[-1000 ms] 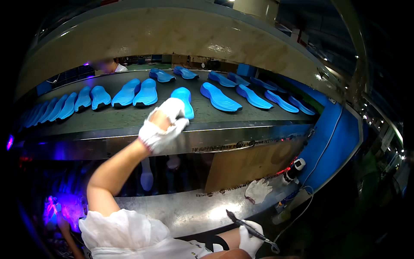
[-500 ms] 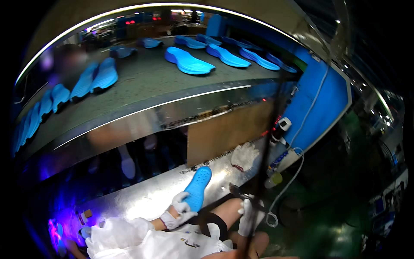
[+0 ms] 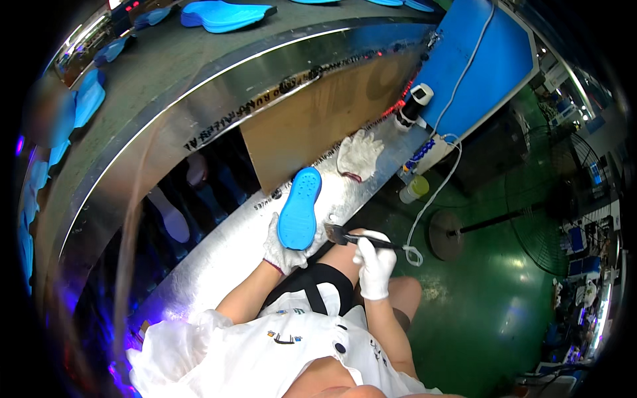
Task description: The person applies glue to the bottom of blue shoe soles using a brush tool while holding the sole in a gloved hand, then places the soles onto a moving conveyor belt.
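Note:
My left hand (image 3: pixel 273 248), in a white knit glove, grips a blue shoe sole (image 3: pixel 298 211) by its lower end and side. The sole's top face is toward me, with small holes at its far end. My right hand (image 3: pixel 375 266), also gloved in white, is closed around the dark handle of a flat brush (image 3: pixel 337 234). The brush head points left, toward the sole, with a small gap between them. Both hands are over my lap, by the edge of a shiny metal ledge (image 3: pixel 212 262).
A spare white glove (image 3: pixel 359 154) lies on the ledge beside a cardboard sheet (image 3: pixel 318 119). Above runs a dark conveyor belt (image 3: pixel 149 73) carrying several blue soles (image 3: pixel 222 16). More soles stand in the dark space underneath. A white cable (image 3: pixel 438 189) and a fan (image 3: pixel 451 233) are at right.
My view has tilted down and shifted right. The sole is now more upright and faces me. The brush in my right hand has come nearer the sole.

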Motion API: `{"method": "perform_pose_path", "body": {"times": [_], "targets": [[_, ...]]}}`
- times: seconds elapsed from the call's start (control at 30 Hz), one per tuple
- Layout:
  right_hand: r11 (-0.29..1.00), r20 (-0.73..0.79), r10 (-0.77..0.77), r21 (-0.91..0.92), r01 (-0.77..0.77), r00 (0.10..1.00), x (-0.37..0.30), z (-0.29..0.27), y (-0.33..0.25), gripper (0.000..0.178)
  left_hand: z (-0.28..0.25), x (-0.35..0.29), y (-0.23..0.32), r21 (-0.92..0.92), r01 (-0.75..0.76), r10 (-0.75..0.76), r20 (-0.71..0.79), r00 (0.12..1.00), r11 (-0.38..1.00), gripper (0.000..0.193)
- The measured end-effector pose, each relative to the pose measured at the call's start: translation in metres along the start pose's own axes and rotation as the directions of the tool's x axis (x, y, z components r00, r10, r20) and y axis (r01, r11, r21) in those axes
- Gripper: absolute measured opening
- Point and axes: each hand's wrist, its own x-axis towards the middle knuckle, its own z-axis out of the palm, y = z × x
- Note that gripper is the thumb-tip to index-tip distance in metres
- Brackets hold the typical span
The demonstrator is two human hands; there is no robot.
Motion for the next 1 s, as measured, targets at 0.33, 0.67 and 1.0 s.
{"method": "perform_pose_path", "body": {"times": [0.33,0.67,1.0], "targets": [[0.21,0.725,-0.34,-0.562,0.8,0.599,-0.006,0.046,-0.062,0.017,0.052,-0.024,-0.048,0.274,-0.203,0.147,0.211,0.966,0.94,0.079],[0.644,0.554,-0.435,-0.359,0.675,0.71,-0.004,0.055,-0.078,0.02,0.03,-0.029,-0.059,0.653,-0.468,0.189,0.452,0.872,0.595,0.087],[0.71,0.469,-0.422,-0.361,0.604,0.776,-0.01,0.045,-0.071,0.019,0.017,-0.024,-0.046,0.4,-0.228,0.012,0.474,0.88,0.888,0.06]]}}
